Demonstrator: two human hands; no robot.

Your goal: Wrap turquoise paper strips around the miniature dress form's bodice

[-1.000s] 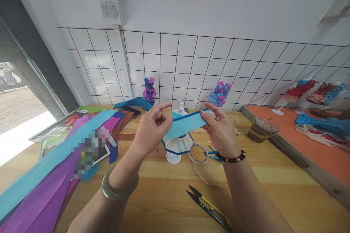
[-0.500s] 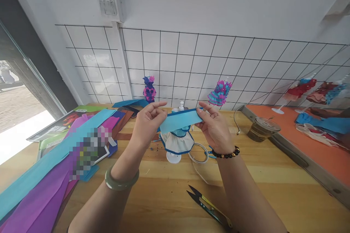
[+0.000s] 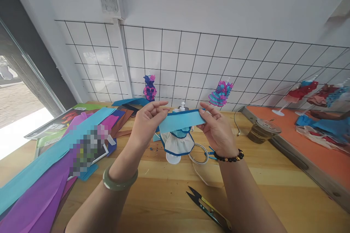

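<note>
Between my two hands a light blue paper strip with a dark blue upper edge is stretched out. My left hand pinches its left end between thumb and fingers. The right end is pinched by my right hand, with the index finger raised. Just behind and below the strip stands a small dress form in a white skirt with dark blue trim, on a round white base. Its upper part is mostly covered by the strip. Thread snips lie in front on the wooden table.
A roll of tape sits right of the dress form. Coloured paper sheets and magazines pile up at left. A lidded cup stands at right beside an orange table. Small dressed forms stand against the wall. Another person's arm reaches in at far right.
My right hand and the strip's right end have shifted slightly right, and the strip looks pulled straighter. Another person's arm has come into view at far right.
</note>
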